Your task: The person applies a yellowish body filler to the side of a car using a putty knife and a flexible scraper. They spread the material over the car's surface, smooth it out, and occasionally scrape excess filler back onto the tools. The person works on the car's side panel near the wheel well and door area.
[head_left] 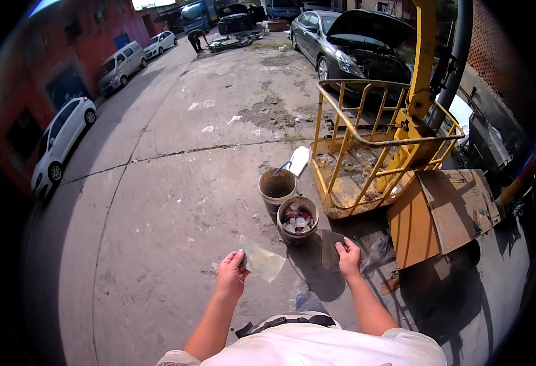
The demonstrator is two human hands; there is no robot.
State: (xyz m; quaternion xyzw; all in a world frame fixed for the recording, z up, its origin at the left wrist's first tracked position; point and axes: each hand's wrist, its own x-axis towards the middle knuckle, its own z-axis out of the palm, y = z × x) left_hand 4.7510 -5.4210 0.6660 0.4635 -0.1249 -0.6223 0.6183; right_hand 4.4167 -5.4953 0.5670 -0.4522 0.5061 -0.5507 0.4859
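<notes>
My left hand (232, 273) pinches the left edge of a pale, yellowish translucent sheet (264, 259), roughly rectangular. In my right hand (348, 256) is a darker, see-through sheet (330, 247), gripped at its right side between thumb and fingers. The two sheets are apart, both held above the concrete ground. Just beyond them stands a bucket (288, 235) with crumpled scraps and litter inside. Touching or close behind it is a second bucket (270, 200), with a blue handle-like piece sticking out of its top. What the sheets are made of I cannot tell.
A yellow metal lift basket (341, 210) stands right of the buckets, beside leaning cardboard (413, 229). Behind it is a dark car (341, 46) with its hood up. White cars (67, 131) line the left wall. Far off, a person (196, 39) bends over scattered parts.
</notes>
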